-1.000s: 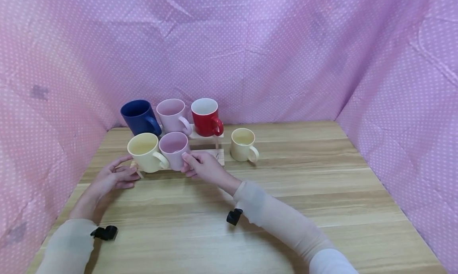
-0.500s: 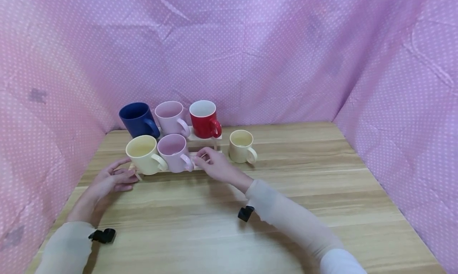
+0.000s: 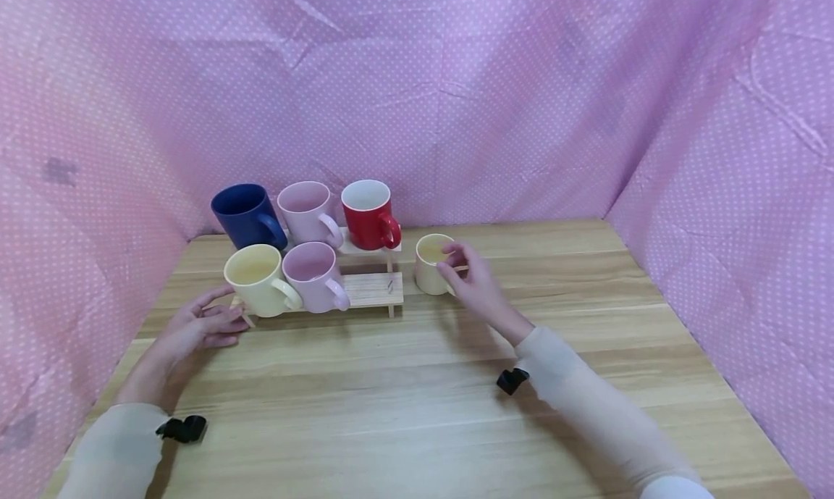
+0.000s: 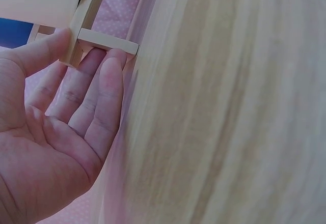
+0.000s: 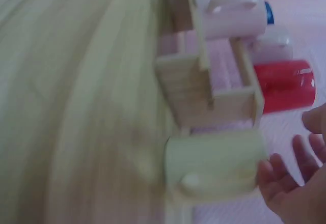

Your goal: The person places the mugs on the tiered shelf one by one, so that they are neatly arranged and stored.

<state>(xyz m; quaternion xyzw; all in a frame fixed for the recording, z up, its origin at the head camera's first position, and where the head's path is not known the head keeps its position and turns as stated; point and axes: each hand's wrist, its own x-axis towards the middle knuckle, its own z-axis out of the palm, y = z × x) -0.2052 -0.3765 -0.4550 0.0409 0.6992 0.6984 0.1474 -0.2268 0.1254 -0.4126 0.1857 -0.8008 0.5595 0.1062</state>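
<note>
A two-step wooden rack (image 3: 373, 290) carries several mugs. On its lower step stand a yellow mug (image 3: 260, 290) and a pink mug (image 3: 315, 285). My left hand (image 3: 195, 332) holds the rack's left end; in the left wrist view its thumb lies on the board (image 4: 75, 51) and its fingers are bent at the leg (image 4: 108, 42). To the right of the rack a second yellow mug (image 3: 430, 271) stands upright on the table. My right hand (image 3: 478, 285) is at this mug's rim and handle side, its fingers loosely bent and apart, partly hiding the handle.
On the rack's upper step stand a blue mug (image 3: 246, 224), a pink mug (image 3: 308, 216) and a red mug (image 3: 369, 224), handles to the right. Pink dotted cloth (image 3: 417, 101) hangs behind and at both sides of the wooden table (image 3: 365, 397).
My right hand has let go of the pink mug's handle on the lower step and moved right to the second yellow mug. My left hand has stayed at the rack's left end.
</note>
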